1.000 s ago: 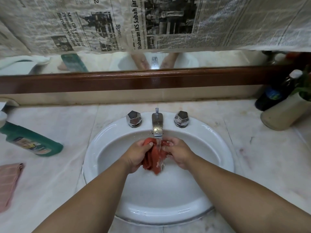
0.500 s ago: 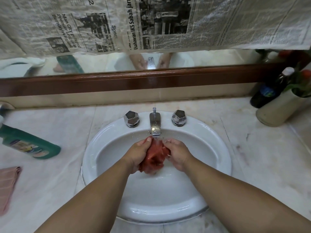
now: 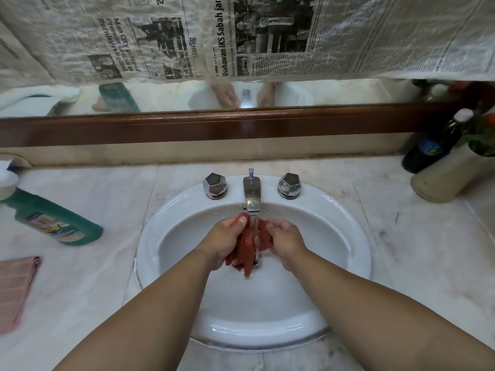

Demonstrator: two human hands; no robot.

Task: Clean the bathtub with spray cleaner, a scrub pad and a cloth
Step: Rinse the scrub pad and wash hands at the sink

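Folded pink cloth [image 3: 16,287] is laid flat on the counter far left of the sink [image 3: 345,223]. Green cleaner bottle [image 3: 55,220] is lying on its side left of the sink, just behind the pink cloth. Over the sink bowl, a bunched red cloth [image 3: 247,249] is gripped by the left hand [image 3: 224,243], fingers curled, thumb pressed on the cloth's top. The cloth is held under the water running from the faucet [image 3: 252,194] at the sink's back rim. Its other side is clutched by the right hand [image 3: 287,241], fingers curled. A dark bottle [image 3: 434,147] and a cream vase [image 3: 446,176] are set right of the sink.
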